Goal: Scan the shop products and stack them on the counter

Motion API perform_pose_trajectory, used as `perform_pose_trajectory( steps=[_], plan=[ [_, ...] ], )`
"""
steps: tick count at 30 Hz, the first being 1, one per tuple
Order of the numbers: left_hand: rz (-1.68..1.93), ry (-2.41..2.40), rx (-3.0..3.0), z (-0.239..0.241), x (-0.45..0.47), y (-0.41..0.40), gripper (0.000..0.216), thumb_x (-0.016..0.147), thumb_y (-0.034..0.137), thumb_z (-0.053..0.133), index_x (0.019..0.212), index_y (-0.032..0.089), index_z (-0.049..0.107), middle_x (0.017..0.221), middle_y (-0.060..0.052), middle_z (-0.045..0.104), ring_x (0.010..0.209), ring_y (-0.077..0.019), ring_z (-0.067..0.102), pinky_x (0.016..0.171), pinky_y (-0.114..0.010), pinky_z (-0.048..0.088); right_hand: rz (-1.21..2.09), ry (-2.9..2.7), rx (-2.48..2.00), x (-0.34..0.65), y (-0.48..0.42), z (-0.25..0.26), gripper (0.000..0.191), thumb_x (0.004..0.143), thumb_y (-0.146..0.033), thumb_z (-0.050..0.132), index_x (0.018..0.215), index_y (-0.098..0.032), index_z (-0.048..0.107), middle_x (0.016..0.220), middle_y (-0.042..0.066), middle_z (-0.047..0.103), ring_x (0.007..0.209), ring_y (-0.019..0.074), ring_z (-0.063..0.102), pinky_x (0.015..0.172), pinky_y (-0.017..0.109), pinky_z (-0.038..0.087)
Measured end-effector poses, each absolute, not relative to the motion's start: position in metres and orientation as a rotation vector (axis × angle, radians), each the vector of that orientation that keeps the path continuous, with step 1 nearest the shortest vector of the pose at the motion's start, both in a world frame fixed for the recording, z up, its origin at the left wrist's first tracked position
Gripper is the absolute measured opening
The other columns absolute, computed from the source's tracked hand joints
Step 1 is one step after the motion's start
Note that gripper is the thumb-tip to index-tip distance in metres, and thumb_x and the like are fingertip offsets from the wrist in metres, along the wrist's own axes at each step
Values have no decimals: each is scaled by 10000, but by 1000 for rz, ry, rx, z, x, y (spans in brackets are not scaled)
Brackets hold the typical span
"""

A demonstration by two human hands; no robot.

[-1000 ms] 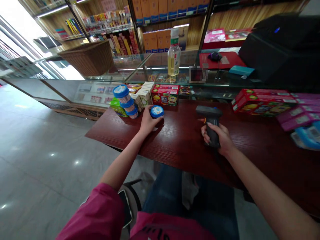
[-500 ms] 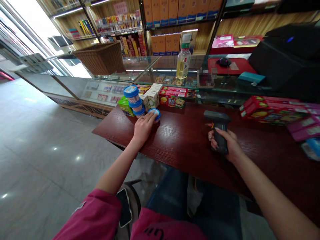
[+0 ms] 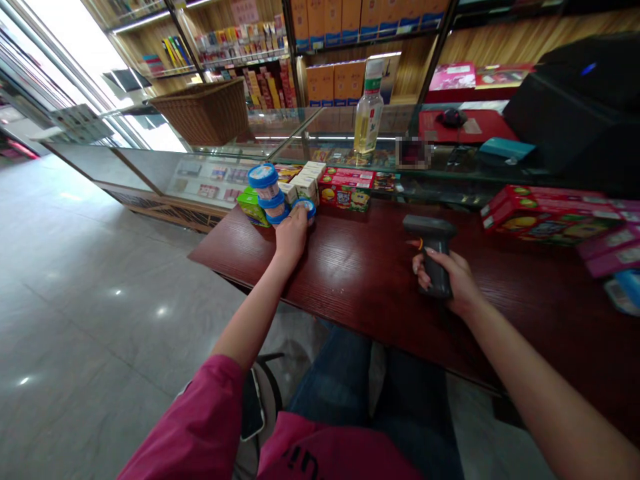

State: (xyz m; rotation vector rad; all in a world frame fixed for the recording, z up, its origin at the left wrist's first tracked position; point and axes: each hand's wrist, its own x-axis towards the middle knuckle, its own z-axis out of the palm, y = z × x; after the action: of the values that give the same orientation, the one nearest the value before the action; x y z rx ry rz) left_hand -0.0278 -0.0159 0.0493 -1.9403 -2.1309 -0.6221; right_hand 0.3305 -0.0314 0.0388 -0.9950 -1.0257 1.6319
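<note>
My left hand (image 3: 293,231) is closed on a small blue-lidded tub (image 3: 310,208) that stands on the counter; its fingers cover part of the lid and side. Just left of it rises a stack of similar blue-lidded tubs (image 3: 264,181). A green box (image 3: 251,207) sits behind the stack's left side, and small whitish cartons (image 3: 307,183) stand behind the held tub. My right hand (image 3: 453,277) grips a black handheld barcode scanner (image 3: 434,257) by its handle, above the counter, its head pointing left.
Red snack boxes (image 3: 346,189) line the back of the brown counter (image 3: 345,280), with more red boxes (image 3: 550,213) at the right. Beyond are a glass display case, a bottle (image 3: 369,113), a wicker basket (image 3: 203,113), a computer mouse (image 3: 451,118) and a dark monitor (image 3: 575,107).
My left hand has pushed the tub slightly back, closer to the stack and cartons, and its fingers have curled around it. My right hand still holds the scanner, nearly in place.
</note>
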Motion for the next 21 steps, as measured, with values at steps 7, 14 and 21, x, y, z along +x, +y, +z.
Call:
perform_pose_trajectory(
  steps=[7,14,21],
  plan=[
    [-760,-1973,-1924,52,-14,-27,469,1066,140,524,1529,163,602,1686,-163,550,1611,-315,485,1255,-484,486,1559,-993,-917,333,-36,38,480,748,-458,889,1121,-193,743,680,-10,699,425,101,505,388,226,427],
    [-798,-1514,-2513,56,110,-31,445,1034,169,559,1469,135,643,1546,-175,676,1504,-307,591,1217,-459,486,1274,-820,-856,378,-82,43,497,760,-447,851,1177,-226,697,687,-59,666,425,84,484,396,210,413],
    [-904,-893,-2940,74,309,-47,512,1047,189,566,1558,154,569,1613,-169,616,1547,-292,539,1235,-440,459,864,-696,-940,472,-176,45,448,790,-407,832,1172,-277,638,757,-71,663,465,86,508,448,223,468]
  ],
)
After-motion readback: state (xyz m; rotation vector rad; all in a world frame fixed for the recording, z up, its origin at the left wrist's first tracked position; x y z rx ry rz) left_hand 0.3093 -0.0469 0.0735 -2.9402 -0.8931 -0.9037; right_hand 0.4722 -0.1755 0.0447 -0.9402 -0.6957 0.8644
